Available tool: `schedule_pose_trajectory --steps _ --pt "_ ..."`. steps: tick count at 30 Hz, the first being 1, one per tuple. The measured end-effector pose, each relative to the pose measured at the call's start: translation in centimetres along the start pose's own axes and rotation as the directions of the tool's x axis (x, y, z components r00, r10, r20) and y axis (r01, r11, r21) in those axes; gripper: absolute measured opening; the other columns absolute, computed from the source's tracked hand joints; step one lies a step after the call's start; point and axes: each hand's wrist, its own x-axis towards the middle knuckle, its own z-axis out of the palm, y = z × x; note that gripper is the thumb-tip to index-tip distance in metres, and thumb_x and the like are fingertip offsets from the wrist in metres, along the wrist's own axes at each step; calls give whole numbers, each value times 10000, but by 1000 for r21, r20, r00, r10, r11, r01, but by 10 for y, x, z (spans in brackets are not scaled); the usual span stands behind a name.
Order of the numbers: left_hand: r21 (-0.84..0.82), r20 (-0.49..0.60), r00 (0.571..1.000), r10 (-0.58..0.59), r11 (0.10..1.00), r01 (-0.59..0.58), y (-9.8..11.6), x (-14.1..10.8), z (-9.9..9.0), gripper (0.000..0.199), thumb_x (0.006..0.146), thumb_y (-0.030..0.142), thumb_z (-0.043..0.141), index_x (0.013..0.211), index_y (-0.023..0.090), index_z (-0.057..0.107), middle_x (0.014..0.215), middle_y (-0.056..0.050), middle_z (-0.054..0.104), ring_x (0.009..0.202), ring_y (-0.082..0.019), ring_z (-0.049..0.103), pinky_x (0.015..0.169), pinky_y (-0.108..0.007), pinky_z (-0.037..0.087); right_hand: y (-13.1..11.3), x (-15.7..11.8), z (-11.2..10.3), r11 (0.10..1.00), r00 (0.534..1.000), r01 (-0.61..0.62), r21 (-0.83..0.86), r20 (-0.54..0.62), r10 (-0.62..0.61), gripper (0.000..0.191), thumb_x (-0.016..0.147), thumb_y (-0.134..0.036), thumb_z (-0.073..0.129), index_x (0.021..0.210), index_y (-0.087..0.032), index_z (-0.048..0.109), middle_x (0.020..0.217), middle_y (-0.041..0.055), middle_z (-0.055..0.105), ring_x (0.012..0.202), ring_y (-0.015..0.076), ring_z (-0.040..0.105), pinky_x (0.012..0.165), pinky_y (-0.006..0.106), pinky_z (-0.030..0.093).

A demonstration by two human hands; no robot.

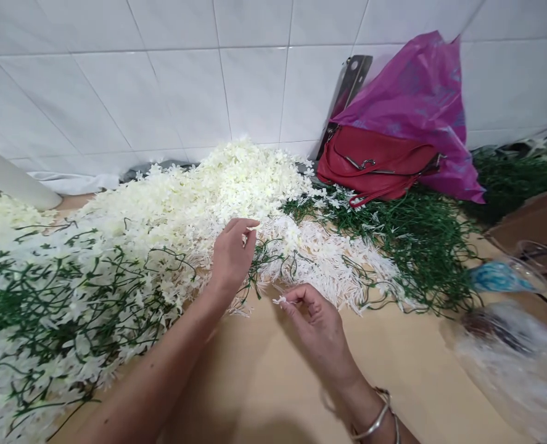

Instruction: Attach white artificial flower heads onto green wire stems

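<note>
My left hand (234, 254) is over the front of a heap of loose cream-white blossoms (236, 176), its thumb and fingertips pinching a small pale blossom (253, 228). Lower and to the right, my right hand (317, 320) holds a thin white piece (280, 300) between thumb and forefinger, above the wooden table (259, 382). Between and beyond the hands lies a pile of thin white stems (324, 259). Green stems with white flowers (69, 296) are spread across the left side, and a tangle of green stems (430, 246) lies to the right.
A red handbag (379, 160) and a magenta plastic bag (416, 105) lean near the tiled wall (254, 80). Clear plastic bags (518, 364) and a brown cardboard piece (536, 231) are at the right. A white roll (14, 179) is at the far left.
</note>
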Motion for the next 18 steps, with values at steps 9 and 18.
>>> schedule_pose_trajectory --steps 9,18 --pt "97 153 981 120 986 -136 -6 -11 -4 183 1015 153 552 1092 184 715 1125 -108 746 1046 -266 716 935 -392 537 -5 -1 -2 973 989 143 -181 54 -135 110 981 -240 607 879 -229 647 874 28 714 854 213 675 776 349 519" --pt "363 398 897 194 864 -348 -4 -23 -12 217 1047 159 541 1162 237 708 1236 -78 778 1144 -295 702 982 -448 486 -2 0 0 927 970 242 -286 86 -227 138 1001 -181 564 883 -236 610 868 37 706 846 216 662 768 349 517"
